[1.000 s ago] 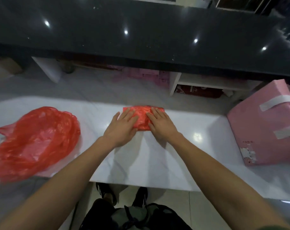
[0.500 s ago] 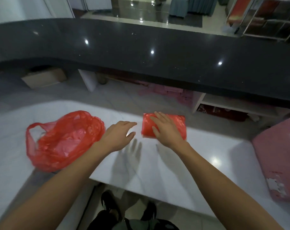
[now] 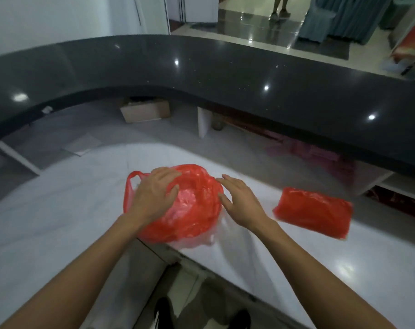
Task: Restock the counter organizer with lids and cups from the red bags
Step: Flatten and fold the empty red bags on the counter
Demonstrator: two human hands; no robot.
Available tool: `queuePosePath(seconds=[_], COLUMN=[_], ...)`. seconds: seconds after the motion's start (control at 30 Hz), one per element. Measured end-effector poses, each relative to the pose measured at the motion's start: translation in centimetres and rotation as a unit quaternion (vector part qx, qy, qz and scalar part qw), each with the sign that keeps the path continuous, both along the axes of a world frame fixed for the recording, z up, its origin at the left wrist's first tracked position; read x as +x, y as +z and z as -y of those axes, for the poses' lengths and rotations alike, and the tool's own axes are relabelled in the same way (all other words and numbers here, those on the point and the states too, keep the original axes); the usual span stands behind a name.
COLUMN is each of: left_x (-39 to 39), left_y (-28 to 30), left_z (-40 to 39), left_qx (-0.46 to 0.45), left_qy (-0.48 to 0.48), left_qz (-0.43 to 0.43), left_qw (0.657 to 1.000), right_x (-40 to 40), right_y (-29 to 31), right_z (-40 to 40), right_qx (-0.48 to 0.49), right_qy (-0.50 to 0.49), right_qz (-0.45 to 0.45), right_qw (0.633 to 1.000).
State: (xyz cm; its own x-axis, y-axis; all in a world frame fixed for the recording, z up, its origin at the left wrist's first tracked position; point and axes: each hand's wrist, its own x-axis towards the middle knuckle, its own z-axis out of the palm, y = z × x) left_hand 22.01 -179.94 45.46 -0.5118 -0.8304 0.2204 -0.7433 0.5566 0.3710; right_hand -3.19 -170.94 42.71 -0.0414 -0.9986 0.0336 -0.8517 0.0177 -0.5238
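A crumpled red plastic bag (image 3: 192, 214) lies on the white marble counter (image 3: 59, 210), near its front edge. My left hand (image 3: 154, 195) rests on the bag's top left, fingers spread over the plastic. My right hand (image 3: 239, 200) is at the bag's right side with straight fingers, touching or just short of it. A second red bag, folded flat into a rectangle (image 3: 313, 211), lies on the counter to the right, apart from both hands. No lids, cups or organizer are visible.
A raised dark stone ledge (image 3: 225, 74) curves behind the white counter. Under it sit a cardboard box (image 3: 145, 110), white shelf panels and pink packaging (image 3: 303, 150). Someone's legs stand on the shiny floor beyond. My shoes show below the counter edge.
Both hands left the folded red bag and moved left to the crumpled one. The view swung left and up, so the folded bag now lies at the right.
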Motion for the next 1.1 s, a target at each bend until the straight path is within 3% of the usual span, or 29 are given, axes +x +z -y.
queuePosePath(seconds=[0.1, 0.23, 0.37, 0.47, 0.8, 0.87, 0.97, 1.1], left_x=[5.1, 8.7, 10.0, 9.9, 3.3, 1.5, -0.6, -1.8], left_y=[-1.3, -2.6, -3.7, -3.5, 1.7, 2.7, 3.2, 2.8], left_z=[2.4, 4.3, 5.2, 5.7, 4.9, 4.0, 2.4, 0.6], left_qx=[0.017, 0.136, 0.227, 0.235, 0.199, 0.194, 0.195, 0.205], left_qy=[0.085, 0.18, 0.187, 0.174, -0.007, -0.066, -0.15, -0.19], left_qz=[-0.012, -0.022, -0.098, -0.144, -0.231, -0.246, -0.258, -0.261], left_qw=[0.996, 0.974, 0.951, 0.945, 0.952, 0.948, 0.934, 0.924], right_x=[3.4, 6.3, 7.7, 8.4, 9.6, 9.3, 9.3, 9.4], right_y=[0.1, -0.6, -1.6, -1.2, 4.6, 5.5, 6.5, 7.4], right_z=[1.8, 2.5, 1.9, 1.4, 2.2, 2.6, 2.7, 1.8], right_qx=[0.029, 0.074, 0.044, -0.008, -0.106, -0.105, -0.095, -0.078], right_qy=[-0.027, -0.127, -0.192, -0.219, -0.332, -0.358, -0.379, -0.366], right_qz=[0.004, -0.002, 0.032, 0.036, 0.169, 0.25, 0.416, 0.516], right_qw=[0.999, 0.989, 0.98, 0.975, 0.922, 0.893, 0.821, 0.771])
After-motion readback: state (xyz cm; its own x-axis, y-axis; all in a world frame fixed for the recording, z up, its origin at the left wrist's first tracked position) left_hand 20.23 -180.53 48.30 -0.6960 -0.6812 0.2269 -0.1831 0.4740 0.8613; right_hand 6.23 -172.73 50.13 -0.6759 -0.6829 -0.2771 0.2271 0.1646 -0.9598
